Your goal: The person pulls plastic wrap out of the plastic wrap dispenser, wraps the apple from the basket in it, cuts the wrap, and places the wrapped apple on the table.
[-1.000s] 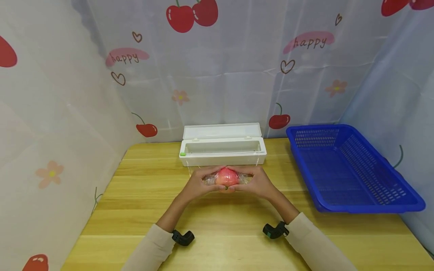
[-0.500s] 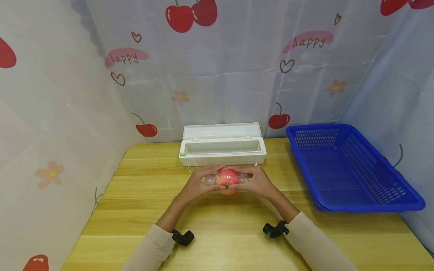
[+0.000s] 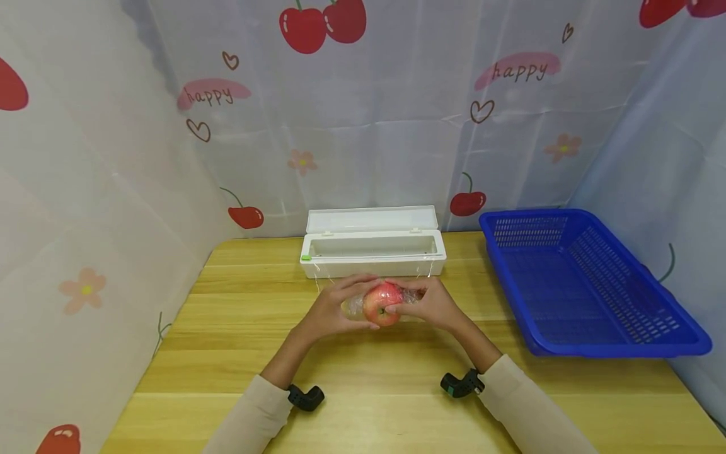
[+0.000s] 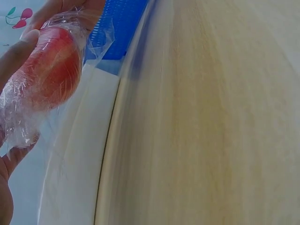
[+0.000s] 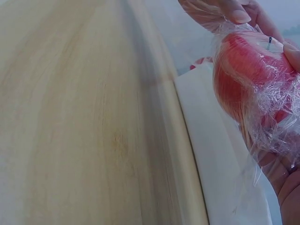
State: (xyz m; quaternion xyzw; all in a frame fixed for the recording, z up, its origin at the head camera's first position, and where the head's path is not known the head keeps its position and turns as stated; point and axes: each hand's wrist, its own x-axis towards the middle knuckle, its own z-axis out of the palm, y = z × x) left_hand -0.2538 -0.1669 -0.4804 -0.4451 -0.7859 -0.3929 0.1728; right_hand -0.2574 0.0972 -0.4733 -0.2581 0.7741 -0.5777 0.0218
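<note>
Apple [image 3: 382, 304] now tipped stem-forward, film-wrapped, gripped by left hand [image 3: 331, 309] and right hand [image 3: 429, 305], white box [image 3: 372, 248] open, blue basket [image 3: 584, 284] beside

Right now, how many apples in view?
1. The apple is wrapped in cling film, held above the table between the left hand and right hand. The basket looks empty.

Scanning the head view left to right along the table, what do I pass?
Left hand → wrapped apple → right hand → blue basket. The white film dispenser box sits behind the hands, so it has no place in this order.
</note>
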